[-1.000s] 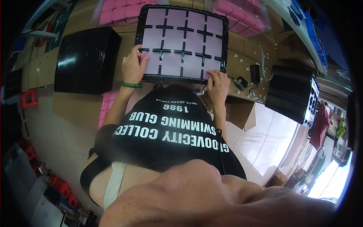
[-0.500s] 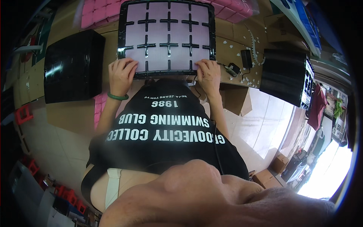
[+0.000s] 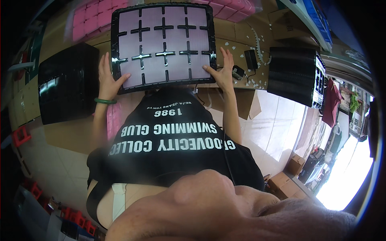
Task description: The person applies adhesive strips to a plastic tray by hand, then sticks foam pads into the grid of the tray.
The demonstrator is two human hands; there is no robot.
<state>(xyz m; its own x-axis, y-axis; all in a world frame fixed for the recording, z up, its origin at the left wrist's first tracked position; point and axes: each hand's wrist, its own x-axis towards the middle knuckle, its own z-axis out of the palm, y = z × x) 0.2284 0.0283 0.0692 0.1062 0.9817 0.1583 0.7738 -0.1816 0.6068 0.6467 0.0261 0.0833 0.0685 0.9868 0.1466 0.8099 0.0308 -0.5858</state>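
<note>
- Your left hand (image 3: 108, 80) has its thumb and fingers spread apart: the thumb lies over the lower left corner, the fingers stand straight along the left side (whether they press on the rim, you can't tell from here).
- Your right hand (image 3: 223, 74) is spread too, thumb tip over the lower right part, its other fingers raised clear of the rim.
- Between them, the black-rimmed plastic tray (image 3: 164, 53) sits before your torso at the bench's near edge, lilac showing around its cross-shaped ribs.
- A green bangle (image 3: 105, 101) circles your left wrist.
- Right of the tray, a black power adapter (image 3: 251, 59) lies among white scraps (image 3: 261, 82) on cardboard.
- A glossy black block-shaped piece (image 3: 68, 84) stands to your left, a black ribbed stack (image 3: 291, 74) to your right.
- Past the tray's far edge lie pink blocks (image 3: 96, 18).
</note>
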